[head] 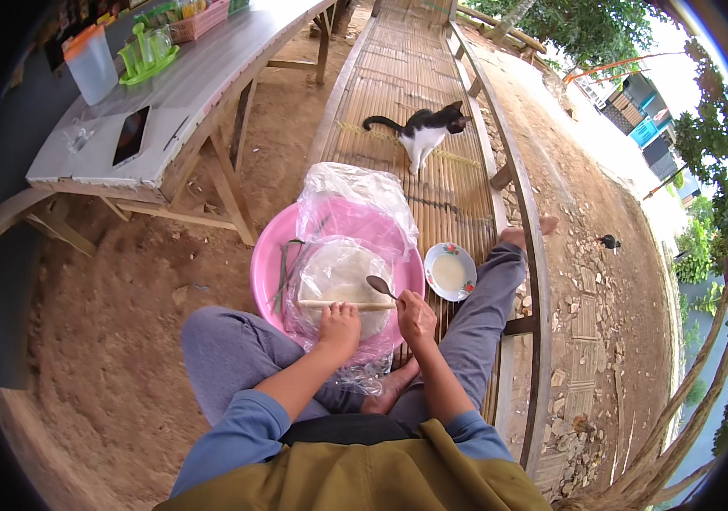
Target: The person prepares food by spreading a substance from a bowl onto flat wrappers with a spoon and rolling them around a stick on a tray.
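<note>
My right hand grips a dark metal spoon, its bowl pointing up and left. The right end of a pale rod meets that hand. My left hand curls its fingers over the rod's middle; its thumb is hidden. Beneath the rod lies a round, flat whitish disc on or under clear plastic film. It is in a pink plastic basin between my legs. More clear plastic sheeting drapes over the basin's far rim. Green strips lie at its left side.
A floral bowl with milky liquid stands right of the basin. A black-and-white cat sits ahead on the bamboo-slat platform. A wooden rail runs along the right. The table at left holds a phone and a pitcher.
</note>
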`<state>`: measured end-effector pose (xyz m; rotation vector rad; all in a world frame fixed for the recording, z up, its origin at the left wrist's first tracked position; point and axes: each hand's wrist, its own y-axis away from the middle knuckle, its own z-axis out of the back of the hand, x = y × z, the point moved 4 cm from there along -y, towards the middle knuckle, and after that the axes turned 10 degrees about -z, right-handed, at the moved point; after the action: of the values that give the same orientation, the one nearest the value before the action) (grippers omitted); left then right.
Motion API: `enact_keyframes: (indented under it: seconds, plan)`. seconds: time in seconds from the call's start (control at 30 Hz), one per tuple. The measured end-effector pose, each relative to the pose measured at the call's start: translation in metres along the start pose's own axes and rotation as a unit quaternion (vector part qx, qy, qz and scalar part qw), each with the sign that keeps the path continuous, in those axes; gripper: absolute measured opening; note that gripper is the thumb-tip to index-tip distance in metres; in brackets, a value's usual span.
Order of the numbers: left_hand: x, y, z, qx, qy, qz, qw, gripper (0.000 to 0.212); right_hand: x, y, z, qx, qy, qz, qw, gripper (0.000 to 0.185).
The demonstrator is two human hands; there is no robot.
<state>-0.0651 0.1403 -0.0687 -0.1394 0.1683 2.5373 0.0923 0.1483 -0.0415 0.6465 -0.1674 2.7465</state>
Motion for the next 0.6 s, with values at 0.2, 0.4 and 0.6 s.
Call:
enact_keyframes:
  seconds: [0.2, 0.4, 0.6]
  plan:
    - [0.002, -0.002, -0.005, 0.021, 0.009, 0.012, 1.0, 0.046, -0.014, 0.001, 0.0, 0.004, 0.003, -0.001, 1.0, 0.007]
    - [0.0, 0.001, 0.006, 0.048, 0.018, 0.003, 0.999, 0.043, -0.001, 0.004, -0.008, 0.007, -0.034, 0.046, 0.998, 0.008]
    - [0.003, -0.001, -0.003, 0.049, 0.008, 0.01, 0.999, 0.052, 0.026, 0.004, -0.013, 0.034, -0.062, 0.068, 0.995, 0.008]
